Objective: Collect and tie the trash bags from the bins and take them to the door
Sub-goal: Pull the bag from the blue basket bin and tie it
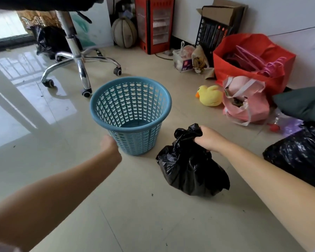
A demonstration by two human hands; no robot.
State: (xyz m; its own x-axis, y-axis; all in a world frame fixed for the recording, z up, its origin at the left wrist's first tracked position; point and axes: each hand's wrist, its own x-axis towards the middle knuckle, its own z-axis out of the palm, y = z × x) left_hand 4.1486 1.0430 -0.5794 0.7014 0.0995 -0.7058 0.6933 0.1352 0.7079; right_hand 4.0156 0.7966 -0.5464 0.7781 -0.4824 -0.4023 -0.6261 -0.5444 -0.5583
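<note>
A blue mesh bin (pixel 131 106) stands on the tiled floor with no bag inside it. To its right, a small black trash bag (pixel 191 170) rests on the floor, its neck bunched and knotted at the top. My right hand (pixel 210 140) is closed around that neck. My left hand (pixel 108 142) is blurred and touches the bin's lower left wall; its fingers are hidden behind the wrist. Another black bag (pixel 298 157) lies at the right edge, and a third (pixel 47 40) sits far back under the chair.
An office chair (pixel 76 57) on wheels stands behind the bin. Along the wall are a ball (pixel 124 32), a red heater (pixel 154 24), a red bag (pixel 253 57), a pink bag (pixel 244 100) and a yellow duck toy (pixel 210 95). A dark cushion (pixel 304 104) juts in from the right.
</note>
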